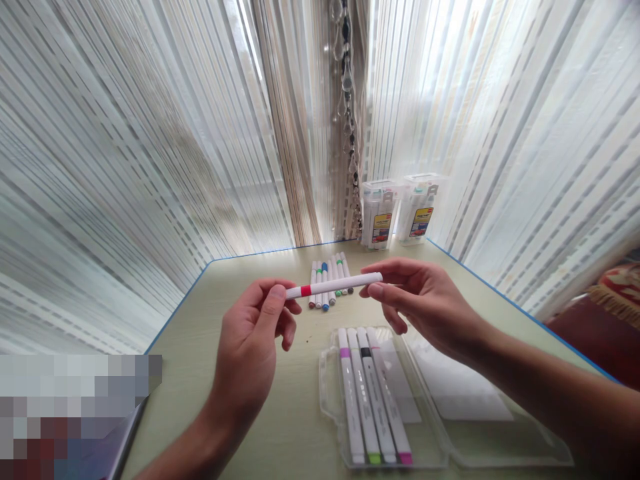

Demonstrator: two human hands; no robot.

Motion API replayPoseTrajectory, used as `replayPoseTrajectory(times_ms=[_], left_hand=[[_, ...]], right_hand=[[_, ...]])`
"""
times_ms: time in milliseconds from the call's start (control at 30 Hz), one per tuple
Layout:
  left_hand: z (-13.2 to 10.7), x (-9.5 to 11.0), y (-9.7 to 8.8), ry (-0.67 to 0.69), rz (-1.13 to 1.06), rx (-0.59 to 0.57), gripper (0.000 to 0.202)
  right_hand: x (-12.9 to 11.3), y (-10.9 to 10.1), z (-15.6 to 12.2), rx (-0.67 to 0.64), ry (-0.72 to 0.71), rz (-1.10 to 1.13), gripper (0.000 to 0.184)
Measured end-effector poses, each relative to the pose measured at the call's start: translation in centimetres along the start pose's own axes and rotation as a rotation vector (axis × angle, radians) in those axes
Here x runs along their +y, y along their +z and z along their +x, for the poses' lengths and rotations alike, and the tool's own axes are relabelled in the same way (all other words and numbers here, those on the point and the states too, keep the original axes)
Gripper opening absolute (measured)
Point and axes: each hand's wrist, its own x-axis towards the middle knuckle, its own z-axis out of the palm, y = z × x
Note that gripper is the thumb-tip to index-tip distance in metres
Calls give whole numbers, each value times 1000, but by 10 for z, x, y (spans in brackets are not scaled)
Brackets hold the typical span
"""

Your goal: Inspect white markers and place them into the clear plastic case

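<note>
Both my hands hold one white marker with a red band (pixel 334 285) level above the table. My left hand (pixel 255 340) pinches its left end between thumb and fingers. My right hand (pixel 415 293) pinches its right end with the fingertips. Below them an open clear plastic case (pixel 440 460) lies on the table with several white markers (pixel 373 393) side by side in its left half. Further back, several loose markers (pixel 327 283) lie in a row on the table, partly hidden by the held marker.
Two clear upright marker boxes (pixel 400 210) stand at the far edge of the pale table (pixel 235 280). Sheer striped curtains hang on both sides and behind. A dark book or folder (pixel 107 447) lies at the near left corner. A red cushion (pixel 613 313) sits at the right.
</note>
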Motion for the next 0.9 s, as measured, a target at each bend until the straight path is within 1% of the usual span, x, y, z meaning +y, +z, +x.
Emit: replayPoseTrajectory(times_ms=[500,900], left_hand=[[-2,-1,-1,39,71,-21,22],[-2,0,0,45,75,-24,21]], right_hand=[[2,-2,1,4,-2,4,17],[1,-2,1,4,16,12,19]])
